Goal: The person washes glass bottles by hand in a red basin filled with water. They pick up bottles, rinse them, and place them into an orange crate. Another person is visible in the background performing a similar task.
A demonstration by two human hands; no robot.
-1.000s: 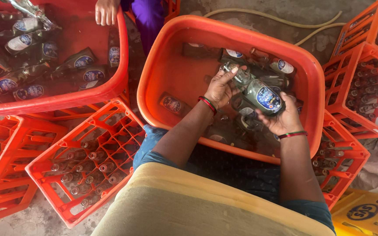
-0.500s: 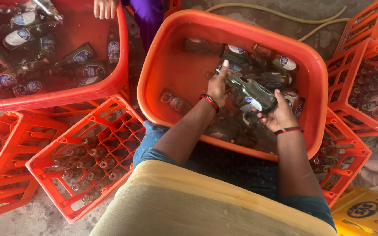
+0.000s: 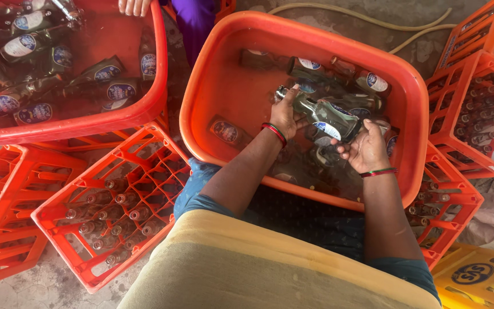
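Still, you are gripping one bottle (image 3: pixel 322 116) in both hands (image 3: pixel 286 114) (image 3: pixel 366 150) over the tub (image 3: pixel 224 74), with many bottles soaking.

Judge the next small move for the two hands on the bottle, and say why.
Probably turn the bottle to work on its label. The left hand grips the neck end, the right hand the base, and it lies level over the water in the tub.
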